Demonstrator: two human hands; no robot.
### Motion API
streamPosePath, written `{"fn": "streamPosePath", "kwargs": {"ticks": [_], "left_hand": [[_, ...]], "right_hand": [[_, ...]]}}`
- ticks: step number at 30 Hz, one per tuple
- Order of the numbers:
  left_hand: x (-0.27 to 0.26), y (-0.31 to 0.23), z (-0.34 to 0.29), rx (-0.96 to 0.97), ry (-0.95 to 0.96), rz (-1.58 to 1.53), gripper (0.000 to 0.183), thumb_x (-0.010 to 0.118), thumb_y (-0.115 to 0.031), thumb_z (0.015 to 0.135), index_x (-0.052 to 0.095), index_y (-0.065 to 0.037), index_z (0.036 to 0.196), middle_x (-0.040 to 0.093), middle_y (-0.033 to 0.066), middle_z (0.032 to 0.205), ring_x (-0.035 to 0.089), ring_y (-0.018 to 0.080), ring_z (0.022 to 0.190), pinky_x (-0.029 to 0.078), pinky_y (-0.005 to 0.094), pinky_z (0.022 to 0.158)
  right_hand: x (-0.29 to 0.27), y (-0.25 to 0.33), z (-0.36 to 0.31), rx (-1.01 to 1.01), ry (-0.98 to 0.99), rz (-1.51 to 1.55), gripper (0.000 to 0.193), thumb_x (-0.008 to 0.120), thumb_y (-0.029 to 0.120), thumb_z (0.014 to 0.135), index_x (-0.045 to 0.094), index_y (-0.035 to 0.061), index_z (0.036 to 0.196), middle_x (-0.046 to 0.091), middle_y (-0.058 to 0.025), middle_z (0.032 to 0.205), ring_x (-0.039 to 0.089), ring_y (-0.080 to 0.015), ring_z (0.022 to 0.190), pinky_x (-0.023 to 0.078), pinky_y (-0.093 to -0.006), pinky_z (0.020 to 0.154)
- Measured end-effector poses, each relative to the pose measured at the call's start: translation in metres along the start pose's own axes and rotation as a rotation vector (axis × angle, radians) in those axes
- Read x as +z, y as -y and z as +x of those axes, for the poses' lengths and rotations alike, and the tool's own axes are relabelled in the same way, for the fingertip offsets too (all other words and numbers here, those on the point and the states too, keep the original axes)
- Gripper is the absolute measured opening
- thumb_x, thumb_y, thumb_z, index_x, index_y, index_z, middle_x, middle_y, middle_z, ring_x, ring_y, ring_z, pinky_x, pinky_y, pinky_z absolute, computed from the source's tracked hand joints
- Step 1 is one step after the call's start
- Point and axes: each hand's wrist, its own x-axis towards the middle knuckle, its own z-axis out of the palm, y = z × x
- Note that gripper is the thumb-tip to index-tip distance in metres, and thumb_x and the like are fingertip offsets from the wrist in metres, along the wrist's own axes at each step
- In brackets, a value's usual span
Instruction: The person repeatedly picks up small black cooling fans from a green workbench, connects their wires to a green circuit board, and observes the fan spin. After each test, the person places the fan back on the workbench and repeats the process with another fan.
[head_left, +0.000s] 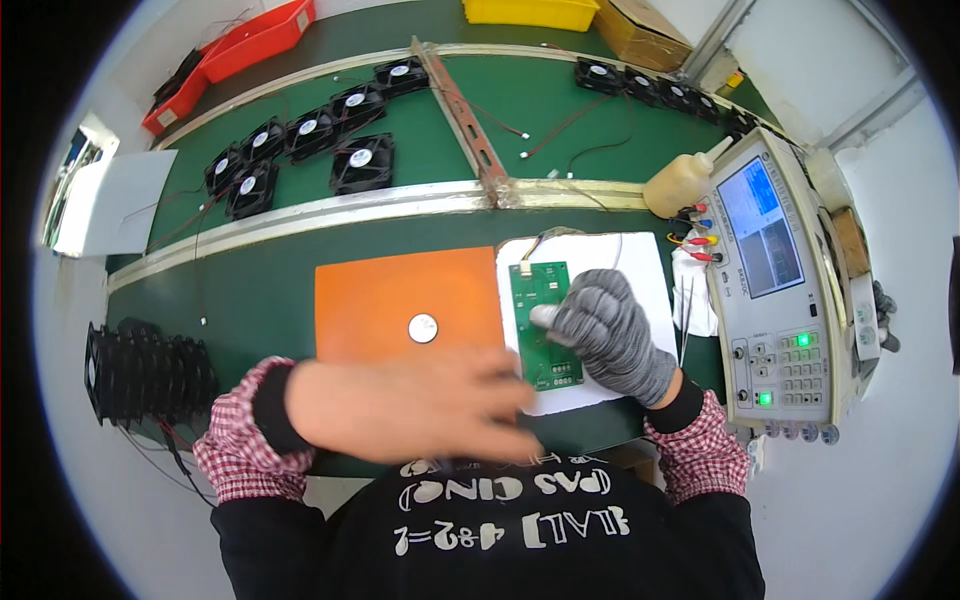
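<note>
My left hand (425,400), bare and blurred by motion, passes over the near edge of an orange mat (400,290). Its fingers look spread, with nothing seen in them. On the mat lies a small round white disc (423,328) with a dark rim. My right hand (605,325) wears a grey knit glove with a pale thumb tip bared or covered. Its fingers curl over the right side of a green circuit board (530,310); whatever they may hold is hidden. The board rests on a white sheet (635,260), with wires plugged in at its far end.
Black cooling fans (363,163) stand in rows beyond a metal rail (400,203); more are stacked (150,370) at left. A bench meter with a screen (775,290), a squeeze bottle (680,183) and tweezers (685,315) are at right. Red bins (260,45) sit far left.
</note>
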Motion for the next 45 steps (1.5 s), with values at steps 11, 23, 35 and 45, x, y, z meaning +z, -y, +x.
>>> {"fn": "streamPosePath", "kwargs": {"ticks": [11,23,35,45], "left_hand": [[0.013,0.011,-0.04,-0.315,-0.453,0.434,0.035,0.058,-0.004,0.08,0.061,-0.014,0.113,0.043,0.0155,0.143,0.043,0.0372,0.132,0.038,0.0439,0.107],[0.054,0.02,-0.035,-0.546,-0.673,-0.182,0.082,0.085,-0.027,0.064,0.047,-0.001,0.132,0.054,0.0149,0.124,0.049,0.0344,0.119,0.037,0.041,0.104],[0.016,-0.07,-0.042,-0.166,-0.866,-0.221,0.067,0.073,-0.051,0.074,0.056,-0.001,0.115,0.063,0.0152,0.105,0.06,0.0279,0.094,0.045,0.037,0.075],[0.0,-0.078,-0.053,-0.311,-0.899,0.287,0.077,0.075,-0.055,0.075,0.051,0.003,0.12,0.062,0.0192,0.111,0.062,0.0261,0.09,0.051,0.0351,0.069]], "right_hand": [[0.003,-0.01,-0.005,0.739,-0.006,0.479,0.011,0.068,0.003,0.083,0.07,0.0013,0.094,0.066,-0.0096,0.084,0.064,-0.0212,0.077,0.051,-0.0304,0.075],[0.012,-0.015,-0.01,0.723,0.129,0.536,0.015,0.074,-0.004,0.074,0.07,0.0039,0.086,0.061,-0.0067,0.095,0.063,-0.0194,0.091,0.051,-0.0308,0.086],[0.024,-0.019,-0.015,0.699,0.126,0.416,0.018,0.077,-0.001,0.07,0.071,0.0046,0.087,0.061,-0.007,0.091,0.061,-0.0227,0.094,0.051,-0.0325,0.086],[0.018,-0.019,-0.013,0.561,0.056,0.474,0.015,0.076,0.001,0.07,0.068,0.0025,0.084,0.06,-0.008,0.085,0.062,-0.0239,0.085,0.051,-0.0334,0.079]]}}
